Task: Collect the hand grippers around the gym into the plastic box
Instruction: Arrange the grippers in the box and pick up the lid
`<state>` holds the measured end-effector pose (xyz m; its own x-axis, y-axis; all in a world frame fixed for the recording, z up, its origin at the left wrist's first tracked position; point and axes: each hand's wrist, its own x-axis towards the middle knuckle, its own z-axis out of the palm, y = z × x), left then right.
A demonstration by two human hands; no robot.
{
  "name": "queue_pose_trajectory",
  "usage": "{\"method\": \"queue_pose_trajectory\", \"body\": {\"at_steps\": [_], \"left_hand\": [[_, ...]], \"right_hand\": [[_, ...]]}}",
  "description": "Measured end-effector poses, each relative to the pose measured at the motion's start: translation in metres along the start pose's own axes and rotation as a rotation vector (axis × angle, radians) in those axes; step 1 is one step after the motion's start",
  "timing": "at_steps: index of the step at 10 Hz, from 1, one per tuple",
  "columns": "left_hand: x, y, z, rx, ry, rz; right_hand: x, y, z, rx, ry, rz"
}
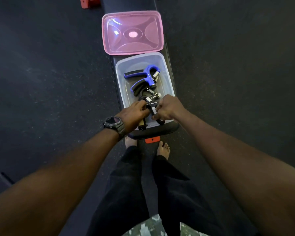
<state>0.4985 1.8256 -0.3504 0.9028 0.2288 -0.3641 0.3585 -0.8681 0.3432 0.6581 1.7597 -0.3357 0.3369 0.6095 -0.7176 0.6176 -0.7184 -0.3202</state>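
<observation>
both hands are closed on one black hand gripper (151, 109) at the near end of the plastic box (167, 82). the left hand (132, 114) pinches it from the left side and the right hand (167, 109) curls its fingers around the right side, by a small white knob. the gripper's handles poke down over the near rim of the box, under the hands. inside the box lie more grippers: a blue gripper (143, 72) at the far end with a shiny spring, a second blue gripper (141, 84) just below it, and another black gripper (151, 97) touching the one being held (how many black ones are piled there is hard to tell). the box sits on a dark padded bench (153, 132), near its close end. a pink lid (132, 32) lies flat on the bench just past the box, almost touching its far rim. a black watch (113, 124) is on the left wrist. two bare feet stand on the dark floor (41, 82) below the bench end.
</observation>
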Motion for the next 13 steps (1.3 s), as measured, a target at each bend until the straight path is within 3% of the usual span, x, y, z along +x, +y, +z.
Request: {"method": "queue_pose_trajectory", "body": {"at_steps": [1,2,3,5,7,10,11,12,13], "left_hand": [[0.003,0.001,0.001,-0.062,0.084,-0.027],[0.008,-0.003,0.002,-0.155,0.063,-0.136],[0.014,-0.002,0.001,-0.043,-0.024,-0.142],[0.021,-0.004,0.001,-0.06,-0.051,-0.202],[0.022,-0.009,0.005,0.024,-0.042,-0.168],[0.025,-0.003,-0.001,-0.053,0.0,-0.209],[0.029,-0.006,-0.019,-0.219,0.163,-0.301],[0.046,-0.022,-0.079,-0.704,0.569,-0.629],[0.059,-0.053,-0.126,-1.04,0.707,-0.778]], "right_hand": [[0.003,-0.002,0.0,-0.002,0.018,0.0],[0.014,-0.004,0.0,-0.04,0.114,0.003],[0.023,-0.003,0.008,-0.075,0.15,0.012],[0.028,0.0,0.03,-0.008,0.191,0.029],[0.033,0.006,0.032,-0.047,0.116,0.064],[0.031,0.004,0.028,-0.039,0.059,0.048],[0.029,-0.006,0.007,0.028,0.03,0.027],[0.033,-0.034,-0.059,0.32,0.028,-0.001],[0.044,-0.059,-0.114,0.44,0.109,-0.019]]}}
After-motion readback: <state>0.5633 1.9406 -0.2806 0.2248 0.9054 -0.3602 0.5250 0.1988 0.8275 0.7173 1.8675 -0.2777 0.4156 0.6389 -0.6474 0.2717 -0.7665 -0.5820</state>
